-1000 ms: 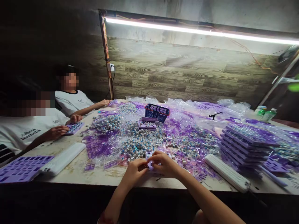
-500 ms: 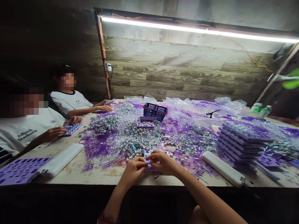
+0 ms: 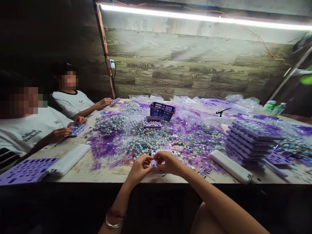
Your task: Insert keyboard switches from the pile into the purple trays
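A small purple plate (image 3: 159, 170) with pale pieces in it lies near the table's front edge, mostly covered by my hands. My left hand (image 3: 141, 167) is at its left side, fingers bent and pinched together over the plate; what is between them is too small to name. From the right, my right hand (image 3: 168, 162) reaches over the plate, its thumb and fingertips closed close to the left fingertips. Just behind lies a heap of white and blue switches (image 3: 141, 143). A second purple plate (image 3: 152, 124) holding switches rests on the heap.
A dark blue basket (image 3: 161, 112) stands behind the heap. Stacked purple plates (image 3: 251, 139) and a white bar (image 3: 231, 167) are at right. Another white bar (image 3: 70, 159) and a purple plate (image 3: 29, 169) lie at left. Two people (image 3: 34, 130) sit at left, handling purple plates.
The view has tilted, so the table sits higher. My hands remain over the plate, with the right fingers more curled in. The farther person's hand has lifted with a purple piece.
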Available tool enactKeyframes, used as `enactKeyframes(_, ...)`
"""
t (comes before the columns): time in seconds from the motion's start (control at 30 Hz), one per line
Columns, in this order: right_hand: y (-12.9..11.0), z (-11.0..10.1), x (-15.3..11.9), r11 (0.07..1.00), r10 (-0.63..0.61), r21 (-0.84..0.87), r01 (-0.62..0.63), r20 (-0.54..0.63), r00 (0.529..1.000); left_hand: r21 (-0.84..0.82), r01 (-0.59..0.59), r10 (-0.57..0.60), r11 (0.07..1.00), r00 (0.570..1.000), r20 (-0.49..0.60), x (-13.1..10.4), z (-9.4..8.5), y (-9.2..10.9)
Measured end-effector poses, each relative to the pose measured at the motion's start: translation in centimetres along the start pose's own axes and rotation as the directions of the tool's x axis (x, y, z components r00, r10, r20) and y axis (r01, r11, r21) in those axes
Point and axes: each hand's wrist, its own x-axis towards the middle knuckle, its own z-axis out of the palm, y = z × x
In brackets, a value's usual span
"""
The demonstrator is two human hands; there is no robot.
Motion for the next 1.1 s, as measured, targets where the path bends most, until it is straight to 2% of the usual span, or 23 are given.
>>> enactKeyframes(0.37,0.5,0.6,0.0,1.0,-0.012,0.025,0.013,-0.041,0.999,-0.088,0.042,-0.043,0.995,0.999,-0.013,-0.1,0.2,-0.4)
enactKeyframes(0.7,0.3,0.5,-0.1,0.999,-0.006,-0.045,0.007,0.019,1.0,0.056,-0.002,0.005,0.998,0.999,-0.053,-0.5,0.3,1.2)
enactKeyframes(0.93,0.4,0.4,0.0,1.0,0.014,-0.028,-0.014,0.018,1.0,0.021,0.01,-0.009,1.0,0.999,-0.043,-0.6,0.4,0.9)
enactKeyframes(1.1,0.6,0.5,0.2,1.0,0.018,0.009,-0.019,0.076,0.997,0.078,-0.022,0.025,0.997,0.999,-0.035,-0.5,0.4,0.6)
